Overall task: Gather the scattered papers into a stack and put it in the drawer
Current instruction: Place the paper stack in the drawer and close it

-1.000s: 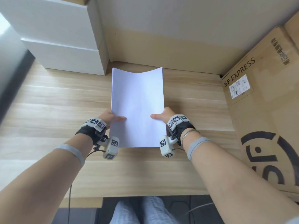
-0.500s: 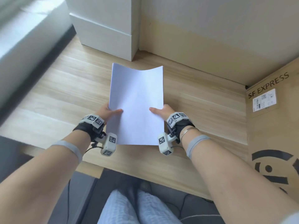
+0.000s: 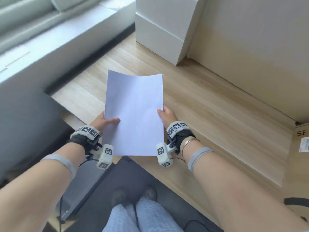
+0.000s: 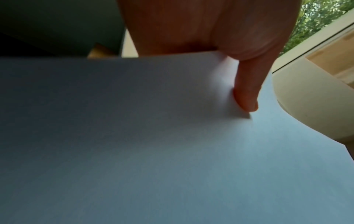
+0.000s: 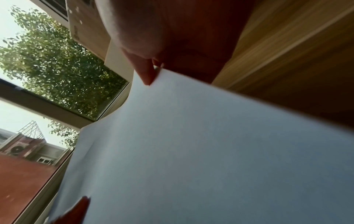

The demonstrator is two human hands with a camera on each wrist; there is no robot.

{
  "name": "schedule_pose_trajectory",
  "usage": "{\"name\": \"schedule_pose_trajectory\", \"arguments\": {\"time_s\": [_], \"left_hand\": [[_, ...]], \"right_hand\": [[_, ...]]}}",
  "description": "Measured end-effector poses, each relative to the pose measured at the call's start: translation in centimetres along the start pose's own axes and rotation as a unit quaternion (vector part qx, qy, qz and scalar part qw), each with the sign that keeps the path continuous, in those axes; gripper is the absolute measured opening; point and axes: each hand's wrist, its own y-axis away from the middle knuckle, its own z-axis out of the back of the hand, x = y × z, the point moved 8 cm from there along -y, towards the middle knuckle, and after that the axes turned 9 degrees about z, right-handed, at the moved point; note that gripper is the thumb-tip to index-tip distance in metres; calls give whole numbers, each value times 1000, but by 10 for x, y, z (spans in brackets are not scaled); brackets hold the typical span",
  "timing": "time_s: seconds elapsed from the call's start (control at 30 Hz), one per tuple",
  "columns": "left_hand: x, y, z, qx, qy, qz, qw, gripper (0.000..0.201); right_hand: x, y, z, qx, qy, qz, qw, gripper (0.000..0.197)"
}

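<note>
Both your left hand [image 3: 103,121] and right hand [image 3: 166,114] pinch the paper stack [image 3: 135,113] by its edges; its unsupported far end could sag and fan apart

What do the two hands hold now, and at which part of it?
Both hold the white paper stack by its long side edges, near the lower end: the left hand pinches the left edge, the right hand the right edge.

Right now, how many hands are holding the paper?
2. The left hand pinches the paper stack's left edge, thumb on top; the right hand grips its right edge. Fingers underneath are hidden.
</note>
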Motion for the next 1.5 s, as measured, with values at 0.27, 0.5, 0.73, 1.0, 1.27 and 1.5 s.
{"name": "schedule_pose_trajectory", "arguments": {"time_s": [0.27,0.5,0.73,1.0,1.27,1.5], "left_hand": [[57,32,89,-55,46,-3,997,41],[122,62,170,-82,74,23,994,45],[205,67,245,-101,62,78,990,48],[305,34,296,-102,17,165,981,55],[330,14,302,-105,-76,209,969,51],[328,-19,297,-86,-123,220,964,49]], "right_hand": [[5,20,-103,50,-21,11,998,27],[-5,53,-209,89,-5,3,996,29],[-36,78,-303,130,34,-9,991,29],[-94,97,-373,165,62,-59,983,29],[-145,100,-402,193,80,-115,971,28],[-172,87,-409,170,83,-148,971,30]]}}
